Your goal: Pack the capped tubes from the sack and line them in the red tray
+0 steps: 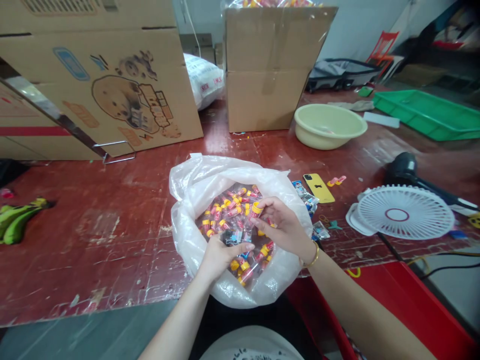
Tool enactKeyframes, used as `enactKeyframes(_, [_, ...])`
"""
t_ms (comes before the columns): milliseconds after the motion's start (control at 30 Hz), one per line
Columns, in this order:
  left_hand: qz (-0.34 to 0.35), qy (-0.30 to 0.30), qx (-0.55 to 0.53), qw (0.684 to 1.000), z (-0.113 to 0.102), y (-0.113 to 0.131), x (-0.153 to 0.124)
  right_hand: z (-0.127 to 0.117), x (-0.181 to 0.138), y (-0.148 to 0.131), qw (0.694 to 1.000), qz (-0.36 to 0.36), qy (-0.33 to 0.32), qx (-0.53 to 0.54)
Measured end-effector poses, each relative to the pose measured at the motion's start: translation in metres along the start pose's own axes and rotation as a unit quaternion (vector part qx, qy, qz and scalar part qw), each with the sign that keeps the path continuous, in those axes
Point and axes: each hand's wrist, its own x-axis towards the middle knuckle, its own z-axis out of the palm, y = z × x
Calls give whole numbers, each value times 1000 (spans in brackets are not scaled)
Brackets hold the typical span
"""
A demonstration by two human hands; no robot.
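Note:
A white plastic bag (185, 225) lies wide open at the table's front edge, filled with small clear-and-red tubes (232, 210) with yellow caps. Over its mouth, my left hand (217, 257) pinches a small dark and blue printed packet (233, 237) between thumb and fingers. A yellow-ended tube (256, 210) is held by the fingertips of my right hand (287, 227), just above the other tubes. Both hands are close together, the right slightly farther from me. Beside the bag on the right lie several similar blue packets (310, 202).
Large cardboard boxes (262, 100) stand at the back. To the right are a yellow phone (318, 187), a pale basin (330, 127), a white fan grille (407, 212) and a green tray (427, 115). Green bananas (22, 220) lie at the left.

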Motion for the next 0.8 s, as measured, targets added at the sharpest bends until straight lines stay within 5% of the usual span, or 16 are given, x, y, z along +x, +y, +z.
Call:
enactKeyframes(200, [-10,3,4,1000,1,1,-1,-2,-1,3,998,39,29,42])
enactKeyframes(367, [-31,-36,-11,999,5,5,-5,-9,3,5,991,111,-58,47])
enactKeyframes(467, [-101,-34,-92,990,10,7,-6,-10,1,9,976,181,-71,96])
enactKeyframes(600, [-133,-12,-200,971,21,8,-3,5,-22,9,971,189,-124,84])
enactKeyframes(800, [-117,-17,-193,974,30,9,-5,32,-49,6,982,182,9,58])
